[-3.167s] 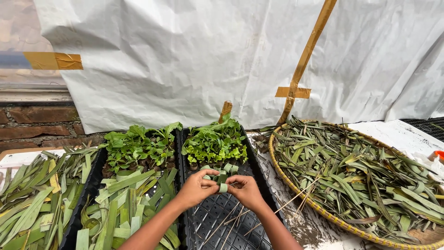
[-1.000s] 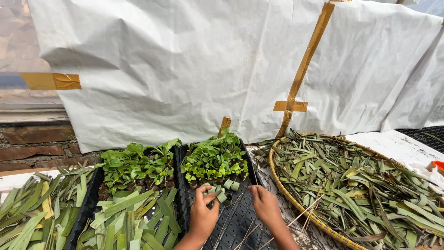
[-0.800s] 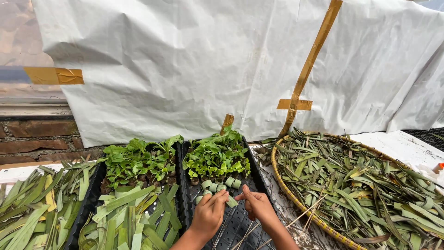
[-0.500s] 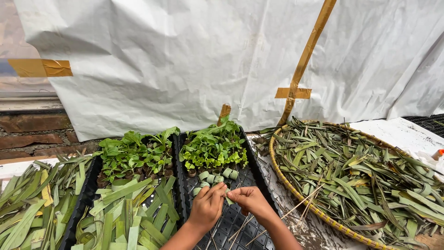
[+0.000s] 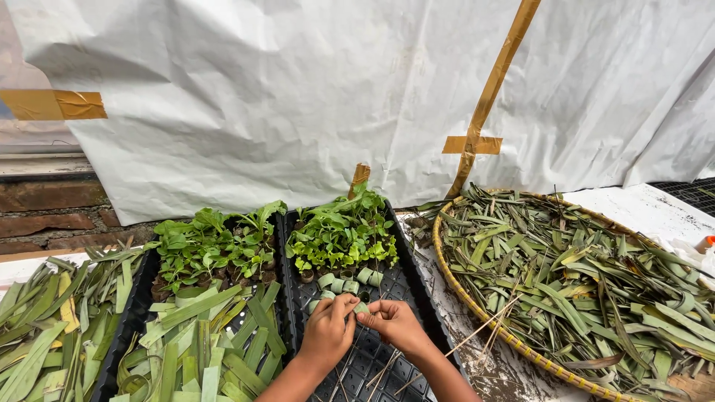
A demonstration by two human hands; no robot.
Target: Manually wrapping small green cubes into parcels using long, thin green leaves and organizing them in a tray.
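Your left hand (image 5: 328, 331) and right hand (image 5: 395, 326) meet over the black seedling tray (image 5: 417, 294), fingertips pressed together and pinching a small rolled leaf cup (image 5: 360, 307). Just beyond it in the tray stand a row of leaf cups (image 5: 348, 281), then green seedlings (image 5: 341, 234). Right of the tray sits a woven basket (image 5: 477, 316) of leaf strips.

Left hand (image 5: 328, 331) and right hand (image 5: 395, 324) are showing bare: no gloves, rings or watch are appearing. Both forearms are showing uncovered, no sleeves reaching into view.
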